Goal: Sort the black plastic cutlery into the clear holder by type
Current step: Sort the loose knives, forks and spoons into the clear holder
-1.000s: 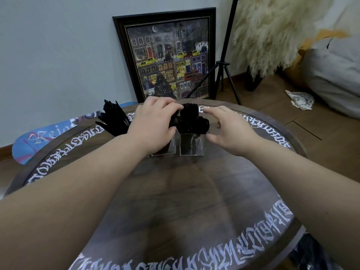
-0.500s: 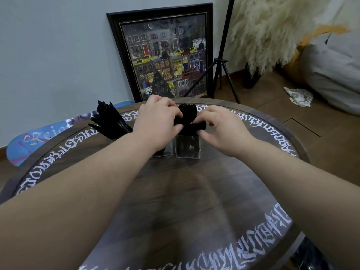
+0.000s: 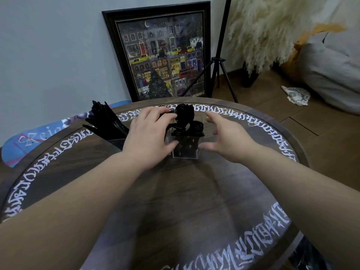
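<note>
The clear holder (image 3: 185, 151) sits between your hands on the round wooden table (image 3: 194, 201), glossy black spoons (image 3: 186, 118) bunched upright inside. Your left hand (image 3: 148, 133) curls over the cutlery; your right hand (image 3: 228, 139) hovers beside it, spread and empty.

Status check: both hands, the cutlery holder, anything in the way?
Left hand over the clear holder, fingers among black cutlery. Right hand open, beside the holder. Knives fanned at left. Nothing in the way.
</note>
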A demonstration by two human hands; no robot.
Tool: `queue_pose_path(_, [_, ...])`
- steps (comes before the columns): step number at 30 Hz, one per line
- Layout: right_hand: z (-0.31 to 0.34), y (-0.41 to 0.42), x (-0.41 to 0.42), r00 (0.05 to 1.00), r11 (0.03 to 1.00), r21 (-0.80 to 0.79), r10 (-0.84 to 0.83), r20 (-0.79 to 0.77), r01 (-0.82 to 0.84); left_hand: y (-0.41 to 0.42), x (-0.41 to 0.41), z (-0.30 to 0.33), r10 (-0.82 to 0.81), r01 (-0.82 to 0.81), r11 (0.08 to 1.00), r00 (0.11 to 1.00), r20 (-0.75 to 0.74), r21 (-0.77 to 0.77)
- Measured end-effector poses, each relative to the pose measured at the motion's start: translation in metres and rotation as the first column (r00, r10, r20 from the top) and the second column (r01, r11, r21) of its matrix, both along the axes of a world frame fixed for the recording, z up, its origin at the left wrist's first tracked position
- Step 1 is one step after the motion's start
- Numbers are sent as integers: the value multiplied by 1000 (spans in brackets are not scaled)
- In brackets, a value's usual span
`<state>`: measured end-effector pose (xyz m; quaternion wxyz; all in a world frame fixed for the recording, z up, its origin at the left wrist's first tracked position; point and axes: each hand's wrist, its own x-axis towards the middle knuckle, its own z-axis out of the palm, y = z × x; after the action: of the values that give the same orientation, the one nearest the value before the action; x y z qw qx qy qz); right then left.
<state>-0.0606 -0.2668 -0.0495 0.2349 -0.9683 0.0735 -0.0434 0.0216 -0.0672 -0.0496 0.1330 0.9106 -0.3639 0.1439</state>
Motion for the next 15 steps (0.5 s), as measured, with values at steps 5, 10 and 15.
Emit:
queue_pose_path(5, [-5, 1, 11, 1000, 1000, 17, -3, 13, 3, 3, -3, -4, -14, 14, 1000, 1000, -12, 21])
queue_pose_path(10, [-7, 4, 5, 1000, 1000, 11, -17, 9, 16, 9, -13, -1, 8, -7, 1000, 1000, -22, 3])
queue_pose_path(15, [-2, 12, -41, 994, 996, 34, -85, 71, 83, 18, -40, 4, 12, -13, 998, 1000, -14, -54])
